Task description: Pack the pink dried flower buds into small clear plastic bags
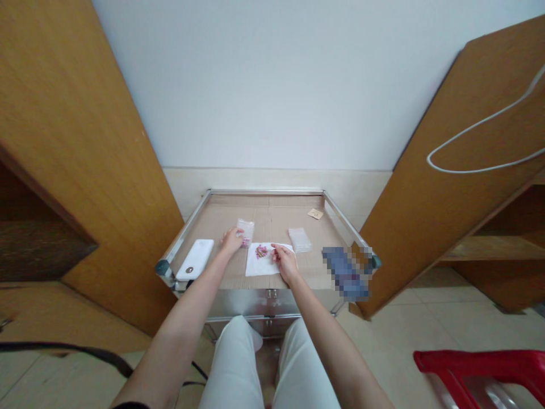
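On the table lies a white sheet (256,268) with a small heap of pink and brownish bead-like pieces (261,251) on it. My right hand (284,260) is over the sheet's right side, fingers curled and thumb and index finger close together; anything between them is too small to make out. To the left, my left hand (232,241) has its fingers closed at the edge of a clear plastic bag (247,226), with pink bits showing near the fingertips. A stack of clear plastic bags (300,240) lies right of the sheet.
A white phone-like device (196,259) lies at the table's left. A small tan paper piece (315,213) is at the back right, and a pixelated dark blue item (346,274) at the front right. Metal rails (268,192) edge the table. Wooden cabinets flank it; a red stool (481,363) stands lower right.
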A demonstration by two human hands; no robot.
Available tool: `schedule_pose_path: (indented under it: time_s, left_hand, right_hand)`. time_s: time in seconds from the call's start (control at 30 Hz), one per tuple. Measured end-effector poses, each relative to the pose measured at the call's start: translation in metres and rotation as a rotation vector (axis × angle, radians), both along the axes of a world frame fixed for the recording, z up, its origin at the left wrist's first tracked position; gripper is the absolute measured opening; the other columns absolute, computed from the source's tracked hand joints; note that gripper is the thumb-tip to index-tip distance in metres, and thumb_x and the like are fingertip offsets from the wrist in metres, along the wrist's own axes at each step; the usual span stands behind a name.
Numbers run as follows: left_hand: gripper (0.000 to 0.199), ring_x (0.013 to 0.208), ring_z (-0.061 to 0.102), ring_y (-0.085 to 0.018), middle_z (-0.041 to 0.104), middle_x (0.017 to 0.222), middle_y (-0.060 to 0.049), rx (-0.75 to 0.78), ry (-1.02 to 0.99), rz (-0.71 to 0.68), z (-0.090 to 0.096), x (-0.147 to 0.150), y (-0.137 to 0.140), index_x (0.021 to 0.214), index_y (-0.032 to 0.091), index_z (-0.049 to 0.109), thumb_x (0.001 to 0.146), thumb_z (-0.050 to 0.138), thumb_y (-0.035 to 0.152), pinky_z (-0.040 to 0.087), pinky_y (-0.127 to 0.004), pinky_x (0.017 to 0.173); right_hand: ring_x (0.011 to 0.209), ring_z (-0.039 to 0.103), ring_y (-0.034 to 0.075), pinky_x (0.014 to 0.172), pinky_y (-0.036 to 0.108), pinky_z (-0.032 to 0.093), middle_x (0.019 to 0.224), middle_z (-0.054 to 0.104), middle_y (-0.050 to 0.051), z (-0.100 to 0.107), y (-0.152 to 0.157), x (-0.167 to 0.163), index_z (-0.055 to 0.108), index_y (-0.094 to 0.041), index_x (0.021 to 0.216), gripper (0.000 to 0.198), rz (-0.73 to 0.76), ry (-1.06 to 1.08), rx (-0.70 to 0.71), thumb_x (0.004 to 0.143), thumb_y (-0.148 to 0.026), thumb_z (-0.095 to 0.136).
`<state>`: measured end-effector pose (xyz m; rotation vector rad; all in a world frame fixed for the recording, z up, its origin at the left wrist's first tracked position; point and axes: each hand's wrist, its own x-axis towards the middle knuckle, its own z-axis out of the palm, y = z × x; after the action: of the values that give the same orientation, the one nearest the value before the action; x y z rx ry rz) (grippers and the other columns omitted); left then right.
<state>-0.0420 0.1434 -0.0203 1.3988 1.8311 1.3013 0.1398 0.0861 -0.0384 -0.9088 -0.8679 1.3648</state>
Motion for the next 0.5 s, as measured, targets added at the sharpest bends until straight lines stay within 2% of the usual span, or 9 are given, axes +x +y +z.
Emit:
schedule_pose_path:
  time_s: [0.13, 0.2, 0.27, 0.37, 0.43, 0.5]
  left_hand:
    - [0.017, 0.099, 0.048, -0.029, 0.058, 0.097, -0.01, -0.078, 0.3, 0.02, 0.004, 0.0, -0.004, 0.074, 0.021, 0.06, 0.061, 0.052, 0.013, 0.032, -0.044, 0.082]
    - [0.017, 0.103, 0.045, -0.03, 0.056, 0.104, -0.011, -0.08, 0.334, 0.029, 0.007, 0.0, -0.007, 0.076, 0.021, 0.06, 0.064, 0.051, 0.015, 0.031, -0.046, 0.084]
    - [0.016, 0.106, 0.043, -0.029, 0.053, 0.108, -0.01, -0.017, 0.318, 0.079, 0.011, 0.0, -0.011, 0.076, 0.021, 0.059, 0.065, 0.049, 0.016, 0.03, -0.045, 0.086]
    - [0.013, 0.097, 0.049, -0.022, 0.056, 0.098, -0.009, 0.138, 0.151, 0.138, 0.016, 0.005, -0.021, 0.075, 0.019, 0.055, 0.068, 0.045, 0.016, 0.036, -0.035, 0.083]
    - [0.014, 0.074, 0.055, -0.016, 0.058, 0.082, -0.006, 0.191, -0.101, 0.108, 0.017, 0.013, -0.03, 0.078, 0.018, 0.052, 0.07, 0.041, 0.019, 0.042, -0.028, 0.067]
    - [0.012, 0.055, 0.052, -0.012, 0.057, 0.07, -0.002, 0.196, -0.31, 0.064, 0.013, 0.021, -0.041, 0.077, 0.018, 0.05, 0.069, 0.042, 0.023, 0.04, -0.024, 0.054]
  right_hand:
    - [0.042, 0.039, 0.006, 0.044, 0.02, 0.027, 0.053, 0.053, -0.003, -0.001, 0.0, 0.0, 0.061, -0.014, 0.073, 0.027, 0.002, 0.023, 0.0, 0.062, -0.038, 0.058]
    - [0.042, 0.039, 0.006, 0.044, 0.021, 0.027, 0.053, 0.053, -0.003, -0.002, 0.001, 0.0, 0.061, -0.014, 0.073, 0.027, 0.004, 0.024, 0.0, 0.062, -0.038, 0.058]
    - [0.042, 0.039, 0.006, 0.044, 0.021, 0.028, 0.052, 0.053, -0.004, -0.003, 0.002, 0.0, 0.061, -0.014, 0.073, 0.027, 0.007, 0.018, -0.001, 0.062, -0.038, 0.057]
    - [0.042, 0.039, 0.006, 0.044, 0.021, 0.028, 0.053, 0.053, -0.004, -0.003, 0.003, 0.0, 0.06, -0.014, 0.073, 0.027, 0.01, 0.015, -0.009, 0.062, -0.039, 0.057]
    - [0.043, 0.04, 0.006, 0.045, 0.021, 0.029, 0.053, 0.053, -0.003, -0.003, 0.003, 0.0, 0.06, -0.014, 0.073, 0.028, 0.01, 0.019, -0.013, 0.061, -0.039, 0.058]
    - [0.043, 0.04, 0.006, 0.045, 0.021, 0.03, 0.052, 0.053, -0.003, -0.003, 0.003, 0.0, 0.06, -0.014, 0.072, 0.028, 0.012, 0.021, -0.015, 0.06, -0.039, 0.059]
